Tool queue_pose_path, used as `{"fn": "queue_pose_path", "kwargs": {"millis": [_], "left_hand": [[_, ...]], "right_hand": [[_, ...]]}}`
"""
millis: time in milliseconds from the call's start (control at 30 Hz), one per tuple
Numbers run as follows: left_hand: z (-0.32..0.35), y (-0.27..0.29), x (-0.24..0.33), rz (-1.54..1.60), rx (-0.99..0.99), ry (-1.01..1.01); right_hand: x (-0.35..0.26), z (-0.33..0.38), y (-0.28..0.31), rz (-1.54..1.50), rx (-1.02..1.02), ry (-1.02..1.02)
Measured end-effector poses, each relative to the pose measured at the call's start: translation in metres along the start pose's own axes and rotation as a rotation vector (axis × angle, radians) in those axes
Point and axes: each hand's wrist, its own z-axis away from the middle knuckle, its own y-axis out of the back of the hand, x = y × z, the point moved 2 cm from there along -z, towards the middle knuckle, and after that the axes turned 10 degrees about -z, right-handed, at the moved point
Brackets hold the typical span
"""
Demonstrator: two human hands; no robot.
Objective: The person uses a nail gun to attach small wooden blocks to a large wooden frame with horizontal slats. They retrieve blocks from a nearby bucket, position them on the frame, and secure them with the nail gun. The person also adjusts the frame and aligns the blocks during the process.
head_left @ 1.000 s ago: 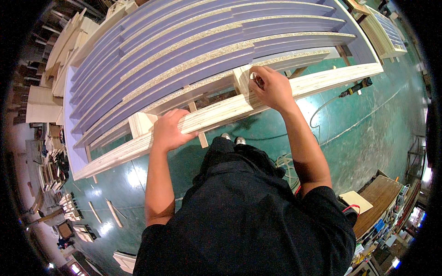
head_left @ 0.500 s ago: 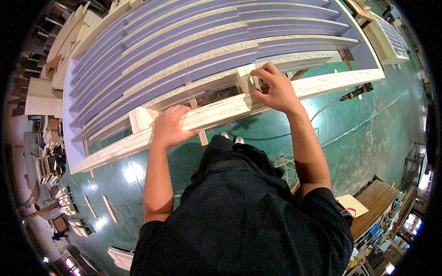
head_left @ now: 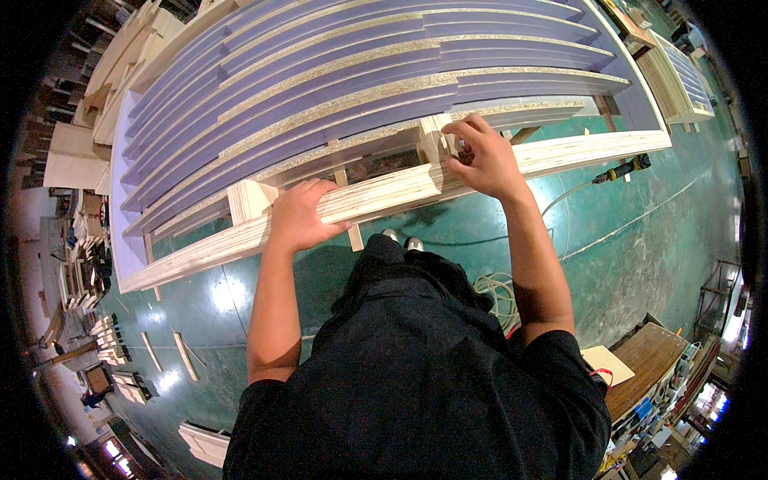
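Observation:
A large wooden frame with lilac-faced slats stands before me, its long plywood rail (head_left: 384, 194) running across the near side. My left hand (head_left: 302, 216) is closed over this rail, thumb on the near face and fingers over the top. Just left of it, a wooden block (head_left: 250, 200) sits behind the rail. My right hand (head_left: 486, 160) is curled at a second, upright wooden block (head_left: 433, 138) near the rail's middle. Its fingertips are on the block's right side, with the thumb bent below them. Part of that grip is hidden by the hand itself.
A power tool (head_left: 622, 170) with a hose lies beyond the rail's right part. Coiled hose (head_left: 498, 294) is on the green floor by my right side. A brown-topped workbench (head_left: 650, 364) stands at lower right. Wood strips (head_left: 186, 356) lie on the floor at left.
The view has shifted slightly, and the frame's left end sits a little higher in the picture. Both hands keep their places on the rail and the block.

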Motion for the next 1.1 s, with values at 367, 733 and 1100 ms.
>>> {"fn": "queue_pose_path", "kwargs": {"millis": [367,733,1100], "left_hand": [[-0.001,0.007,0.004,-0.036,-0.084,0.017],[0.001,-0.002,-0.003,-0.014,0.013,-0.012],[0.003,-0.004,-0.005,-0.01,0.02,-0.017]], "right_hand": [[-0.004,-0.002,0.007,0.087,-0.153,0.34],[-0.034,-0.016,0.007,0.694,-0.388,0.402],[-0.059,-0.032,-0.005,0.851,-0.578,0.403]]}}
